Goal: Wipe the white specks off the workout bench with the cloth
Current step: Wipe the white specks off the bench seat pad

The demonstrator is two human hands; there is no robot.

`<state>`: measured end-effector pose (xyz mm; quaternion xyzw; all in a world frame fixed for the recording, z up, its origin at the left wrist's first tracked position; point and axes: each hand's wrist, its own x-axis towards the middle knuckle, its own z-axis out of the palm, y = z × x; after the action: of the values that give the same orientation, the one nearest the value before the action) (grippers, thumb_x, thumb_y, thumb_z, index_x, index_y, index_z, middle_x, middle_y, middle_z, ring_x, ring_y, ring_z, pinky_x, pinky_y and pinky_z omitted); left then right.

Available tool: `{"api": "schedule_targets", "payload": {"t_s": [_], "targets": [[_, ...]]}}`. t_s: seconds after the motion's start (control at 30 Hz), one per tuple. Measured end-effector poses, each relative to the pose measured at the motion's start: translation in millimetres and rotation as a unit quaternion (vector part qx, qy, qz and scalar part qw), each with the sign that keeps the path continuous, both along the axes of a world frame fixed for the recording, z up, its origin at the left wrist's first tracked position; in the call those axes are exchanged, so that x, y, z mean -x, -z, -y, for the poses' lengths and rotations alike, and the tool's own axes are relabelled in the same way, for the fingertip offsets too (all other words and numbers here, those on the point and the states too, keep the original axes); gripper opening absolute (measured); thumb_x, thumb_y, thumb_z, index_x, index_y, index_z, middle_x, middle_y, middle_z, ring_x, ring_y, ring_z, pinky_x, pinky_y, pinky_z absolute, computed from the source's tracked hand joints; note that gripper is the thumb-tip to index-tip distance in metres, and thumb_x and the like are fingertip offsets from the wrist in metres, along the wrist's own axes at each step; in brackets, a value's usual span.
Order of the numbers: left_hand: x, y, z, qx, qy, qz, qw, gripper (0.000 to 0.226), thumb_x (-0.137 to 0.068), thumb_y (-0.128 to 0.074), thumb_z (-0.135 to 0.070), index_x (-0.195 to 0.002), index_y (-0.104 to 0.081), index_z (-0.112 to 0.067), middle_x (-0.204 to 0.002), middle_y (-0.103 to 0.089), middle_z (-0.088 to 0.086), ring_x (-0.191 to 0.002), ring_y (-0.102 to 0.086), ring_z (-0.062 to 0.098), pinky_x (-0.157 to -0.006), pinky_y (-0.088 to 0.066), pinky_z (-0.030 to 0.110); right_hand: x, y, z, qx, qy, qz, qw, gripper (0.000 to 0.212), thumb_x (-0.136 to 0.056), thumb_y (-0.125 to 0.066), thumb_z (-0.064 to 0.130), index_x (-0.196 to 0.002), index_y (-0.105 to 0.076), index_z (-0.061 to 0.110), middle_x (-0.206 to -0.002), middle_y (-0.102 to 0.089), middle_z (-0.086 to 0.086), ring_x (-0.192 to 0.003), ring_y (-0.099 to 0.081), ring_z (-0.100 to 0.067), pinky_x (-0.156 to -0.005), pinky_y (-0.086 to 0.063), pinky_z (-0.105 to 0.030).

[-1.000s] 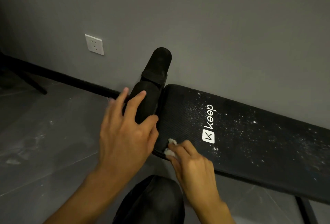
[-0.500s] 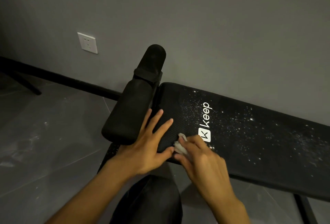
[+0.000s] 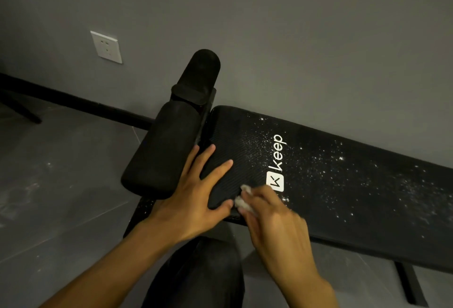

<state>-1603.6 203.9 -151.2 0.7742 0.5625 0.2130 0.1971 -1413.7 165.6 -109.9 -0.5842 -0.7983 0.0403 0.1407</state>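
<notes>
The workout bench point(image 3: 367, 222) is lying with its long axis running roughly from 10 o'clock to 4 o'clock, its rounded end pointing at the foam roller point(image 3: 166, 155). It looks heavy and stiff with a firm, ribbed pad, so it probably needs only bracing. The left hand point(image 3: 196, 199) is doing that, pressing spread, straight fingers flat on the pad's end and holding nothing. The right hand point(image 3: 274, 219), at 3 o'clock of it, is curling its fingers round the cloth point(image 3: 241, 203) on the near edge below the logo. The cloth is a small white wad, likely soft and light, best held bunched; its axis is unreadable. White specks point(image 3: 318, 168) are spreading toward 3 o'clock.
</notes>
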Motion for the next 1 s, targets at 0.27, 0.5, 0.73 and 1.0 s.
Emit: {"api": "schedule_targets", "payload": {"t_s": [0.27,0.5,0.73,1.0], "targets": [[-2.3,-2.0,1.3,-0.002,-0.019,-0.02,1.0,0.083,-0.087,-0.063,-0.059,-0.158,-0.023,-0.044,-0.17,0.003,-0.006,-0.155,0.015,0.016,-0.113,0.0,0.031,7.8,1.6,-58.1,-0.008,0.06,0.018,0.998,0.031,-0.104,-0.046,0.043,-0.13,-0.06,0.032,-0.119,-0.054,0.013,-0.088,-0.069,-0.024,-0.065,-0.053,-0.039],[0.4,1.8,-1.3,0.004,-0.014,-0.005,1.0,0.084,-0.085,-0.066,-0.057,-0.158,-0.027,-0.041,-0.17,0.001,-0.004,-0.155,0.015,0.017,-0.115,-0.004,0.032,7.3,2.5,-5.9,-0.005,0.058,0.055,0.997,0.03,-0.099,-0.048,0.047,-0.123,-0.063,0.036,-0.114,-0.057,0.016,-0.074,-0.07,-0.019,-0.052,-0.051,-0.037],[-2.8,-7.8,-0.3,0.029,-0.026,-0.024,0.999,0.085,-0.087,-0.063,-0.059,-0.158,-0.019,-0.046,-0.169,0.009,-0.01,-0.153,0.019,0.013,-0.11,0.003,0.029,17.6,-2.5,-64.9,0.014,0.091,0.035,0.995,0.027,-0.105,-0.042,0.042,-0.121,-0.062,0.032,-0.117,-0.051,0.011,-0.088,-0.068,-0.027,-0.066,-0.054,-0.04],[-12.0,-17.0,-6.7,-0.012,-0.027,-0.083,0.996,0.064,-0.096,-0.038,-0.05,-0.157,-0.032,-0.032,-0.17,-0.01,0.003,-0.157,0.004,0.025,-0.116,0.002,0.036,5.5,2.2,-37.8,-0.002,0.083,0.051,0.995,0.034,-0.104,-0.045,0.043,-0.135,-0.055,0.034,-0.12,-0.052,0.013,-0.086,-0.07,-0.023,-0.063,-0.054,-0.039]]}}
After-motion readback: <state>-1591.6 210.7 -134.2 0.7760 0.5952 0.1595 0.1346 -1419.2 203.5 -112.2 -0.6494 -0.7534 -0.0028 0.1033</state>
